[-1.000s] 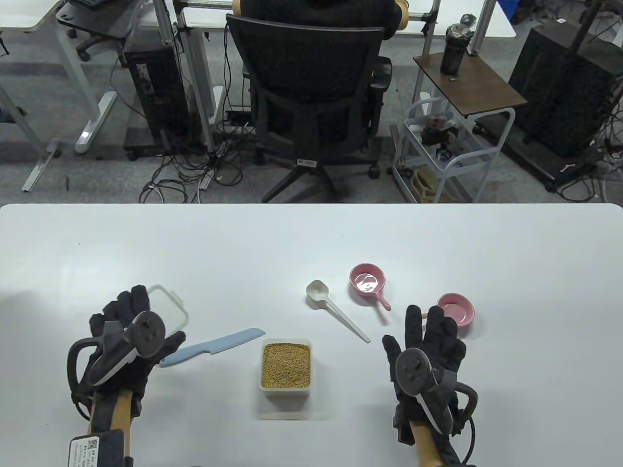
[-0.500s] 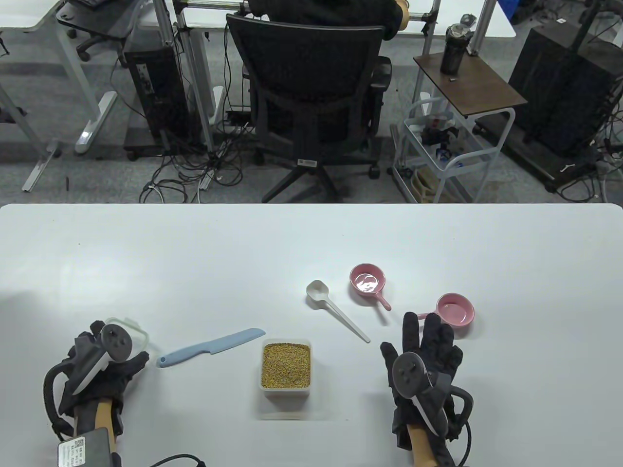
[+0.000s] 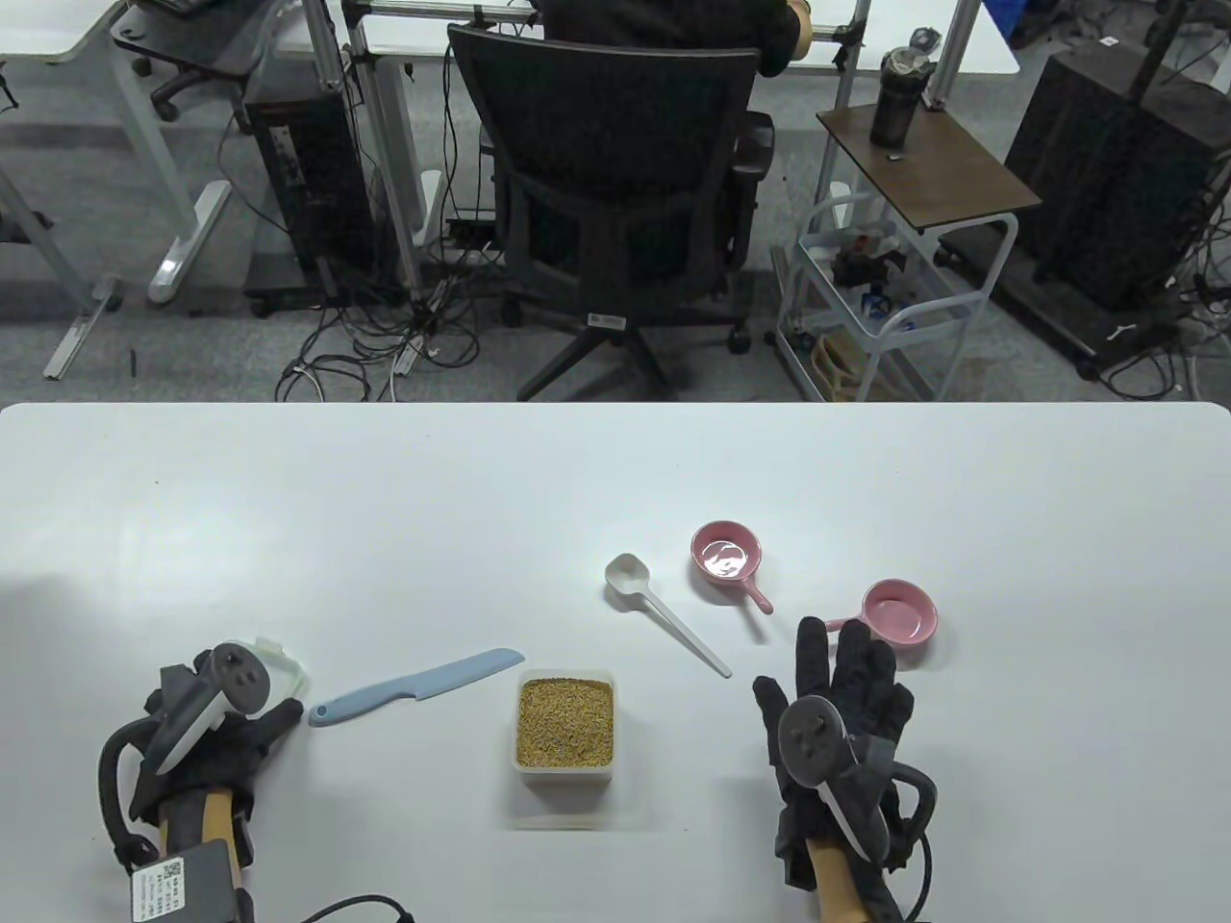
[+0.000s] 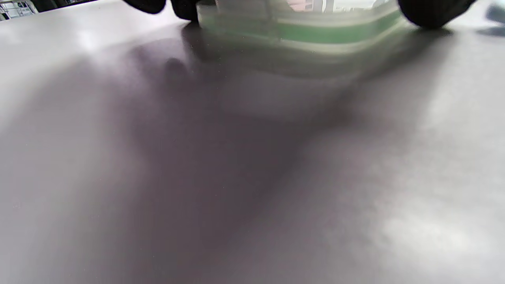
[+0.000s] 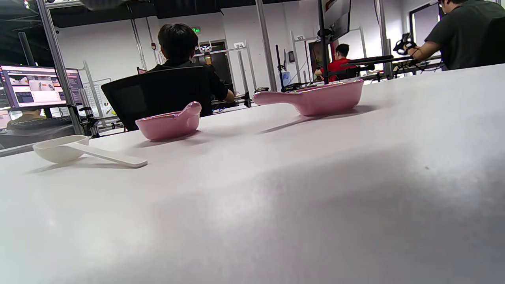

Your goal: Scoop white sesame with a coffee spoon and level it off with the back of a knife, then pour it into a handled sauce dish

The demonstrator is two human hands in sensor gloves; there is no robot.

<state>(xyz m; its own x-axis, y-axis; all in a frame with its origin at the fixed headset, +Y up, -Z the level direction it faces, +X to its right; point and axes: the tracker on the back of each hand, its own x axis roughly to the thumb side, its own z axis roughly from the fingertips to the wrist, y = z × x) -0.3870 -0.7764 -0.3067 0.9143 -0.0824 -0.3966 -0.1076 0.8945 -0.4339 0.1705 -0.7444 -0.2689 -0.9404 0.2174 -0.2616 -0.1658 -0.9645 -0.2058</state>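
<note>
At the near left of the white surface (image 3: 385, 500), the left hand (image 3: 207, 740) has drawn back toward the person with the clear green-rimmed lid (image 3: 284, 668) — a second ago it was farther out, above the blue knife (image 3: 415, 685). Its grip pinches the lid's edge, fingertips (image 4: 430, 12) on the rim in the left wrist view. The right hand (image 3: 837, 721) has slid slightly nearer, fingers spread flat, holding nothing. Unmoved: the sesame container (image 3: 565, 726), white coffee spoon (image 3: 664, 613) and two pink handled sauce dishes (image 3: 728, 556) (image 3: 894, 615).
</note>
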